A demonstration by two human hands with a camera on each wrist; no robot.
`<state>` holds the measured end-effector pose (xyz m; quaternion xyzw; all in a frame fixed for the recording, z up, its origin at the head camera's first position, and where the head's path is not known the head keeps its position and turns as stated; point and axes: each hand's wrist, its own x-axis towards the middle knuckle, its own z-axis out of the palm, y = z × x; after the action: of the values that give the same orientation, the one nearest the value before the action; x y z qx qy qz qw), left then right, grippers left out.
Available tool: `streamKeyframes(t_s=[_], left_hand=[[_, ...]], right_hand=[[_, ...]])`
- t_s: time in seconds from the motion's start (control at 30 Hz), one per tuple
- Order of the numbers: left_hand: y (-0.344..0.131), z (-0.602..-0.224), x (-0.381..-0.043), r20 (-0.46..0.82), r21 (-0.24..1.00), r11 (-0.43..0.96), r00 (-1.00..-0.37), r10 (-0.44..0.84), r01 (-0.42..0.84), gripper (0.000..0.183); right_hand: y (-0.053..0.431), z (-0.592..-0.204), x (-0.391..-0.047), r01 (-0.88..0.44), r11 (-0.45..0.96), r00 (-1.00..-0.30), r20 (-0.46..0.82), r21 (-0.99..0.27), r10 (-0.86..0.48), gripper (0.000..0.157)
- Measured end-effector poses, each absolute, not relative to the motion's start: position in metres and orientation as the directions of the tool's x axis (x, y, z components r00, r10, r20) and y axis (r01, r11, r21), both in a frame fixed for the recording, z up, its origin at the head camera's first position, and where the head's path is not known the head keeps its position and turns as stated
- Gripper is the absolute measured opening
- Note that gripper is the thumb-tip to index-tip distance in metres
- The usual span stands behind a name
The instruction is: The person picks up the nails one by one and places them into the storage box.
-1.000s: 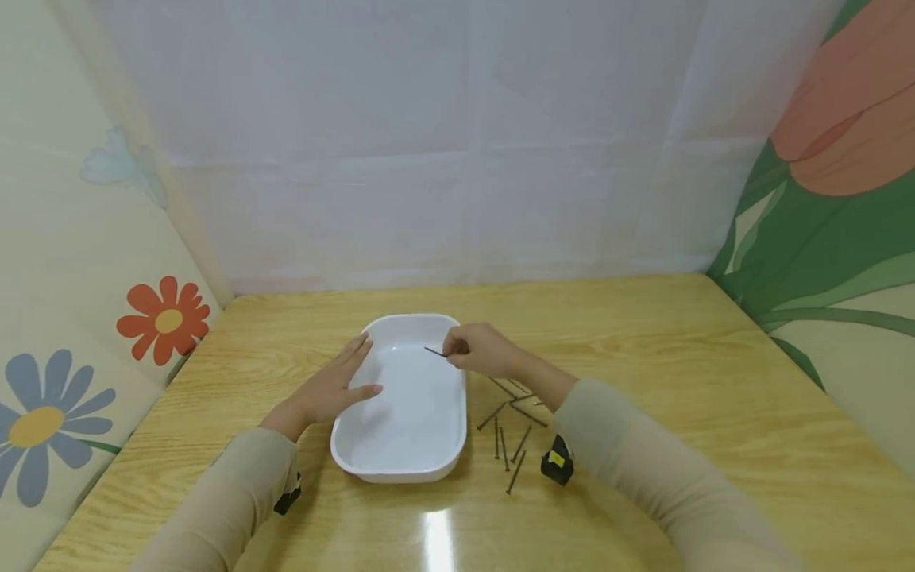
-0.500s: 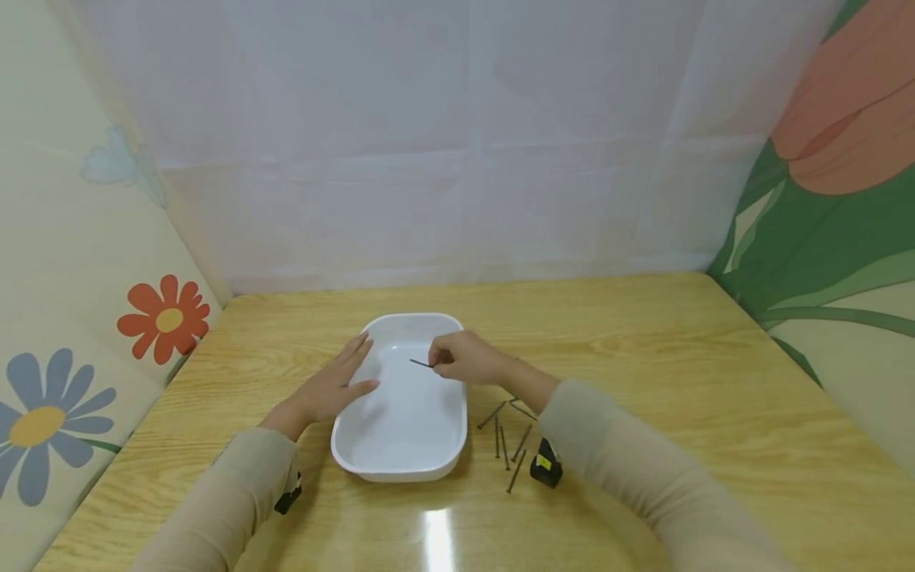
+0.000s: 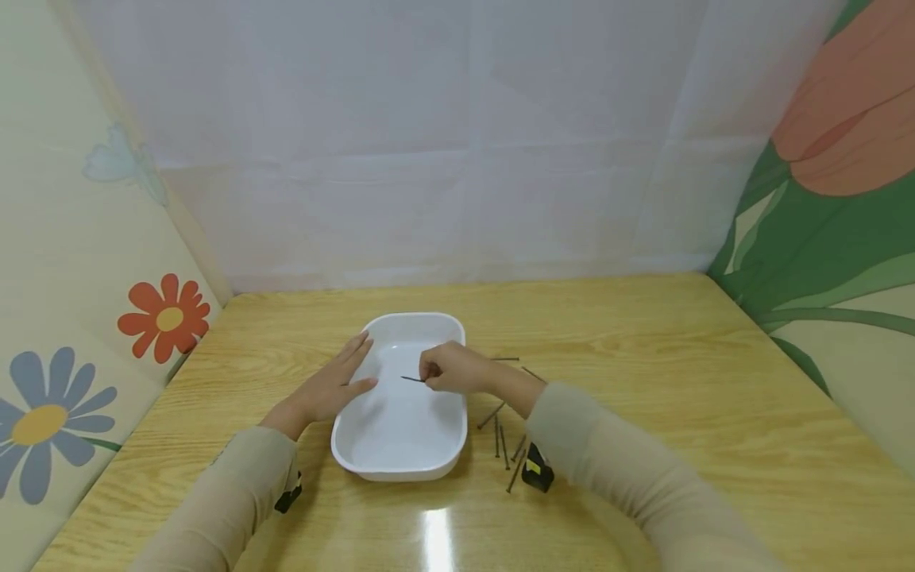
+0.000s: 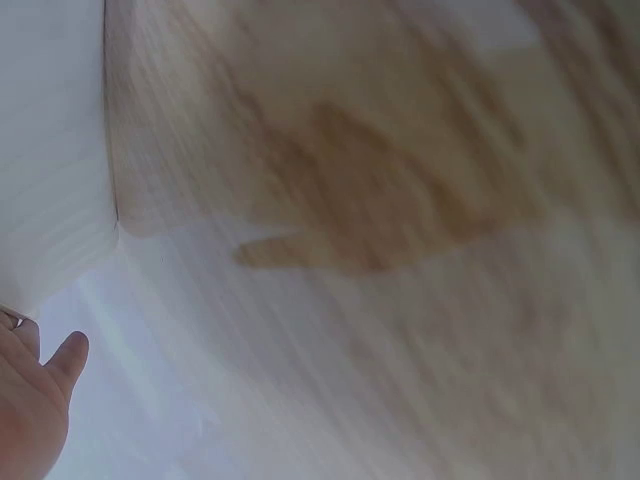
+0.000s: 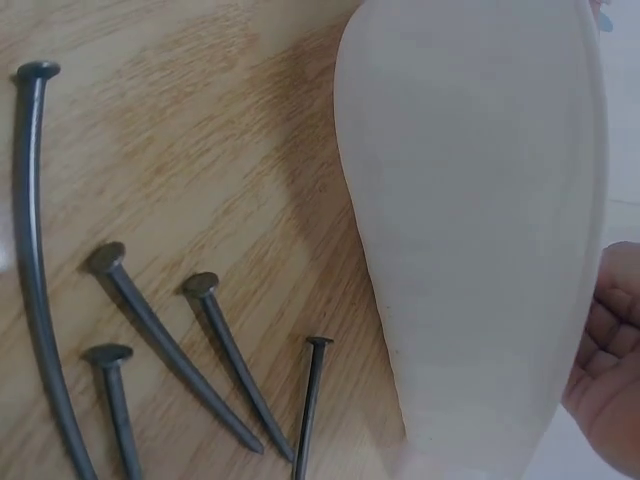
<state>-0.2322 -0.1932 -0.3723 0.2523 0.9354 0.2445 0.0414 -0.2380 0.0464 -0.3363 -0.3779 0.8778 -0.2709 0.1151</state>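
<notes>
A white rectangular basin with rounded corners [image 3: 400, 445] stands on the table. My left hand [image 3: 322, 391] rests against its left rim, fingers straight and thumb over the inside. Over the basin's interior my right hand [image 3: 457, 368] pinches a dark iron nail [image 3: 411, 379] between thumb and fingertips, its free end pointing left. In the right wrist view only part of the right hand [image 5: 612, 370] shows beyond the basin wall [image 5: 470, 230], and the pinched nail is hidden. Several loose nails [image 3: 504, 449] lie on the table right of the basin, some partly covered by the right arm.
The wood-grain table [image 3: 643, 342] runs back to a white cloth backdrop [image 3: 457, 199]. Flower-printed panels flank both sides. A black camera block [image 3: 537, 469] hangs under the right wrist, another block [image 3: 288, 494] under the left. Large-headed nails [image 5: 235, 360] appear close up in the right wrist view.
My right hand has moved left and nearer to me, from the basin's right rim to over its inside, carrying the nail along. The left hand stays at the left rim.
</notes>
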Motion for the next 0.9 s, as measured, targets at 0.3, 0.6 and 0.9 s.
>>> streamKeyframes(t_s=[0.3, 0.6, 0.9], left_hand=[[-0.192, -0.373, -0.231, 0.021, 0.493, 0.760, -0.879, 0.477, 0.424, 0.066], [-0.193, -0.373, -0.231, 0.038, 0.479, 0.759, -0.874, 0.484, 0.441, 0.065], [-0.193, -0.371, -0.232, 0.037, 0.489, 0.752, -0.872, 0.489, 0.442, 0.066]], right_hand=[[0.037, -0.341, -0.241, -0.647, 0.610, -0.657, -0.071, -0.457, -0.750, 0.006], [0.029, -0.344, -0.247, -0.635, 0.653, -0.665, -0.139, -0.413, -0.734, 0.011], [0.018, -0.347, -0.248, -0.612, 0.704, -0.669, -0.238, -0.362, -0.704, 0.014]])
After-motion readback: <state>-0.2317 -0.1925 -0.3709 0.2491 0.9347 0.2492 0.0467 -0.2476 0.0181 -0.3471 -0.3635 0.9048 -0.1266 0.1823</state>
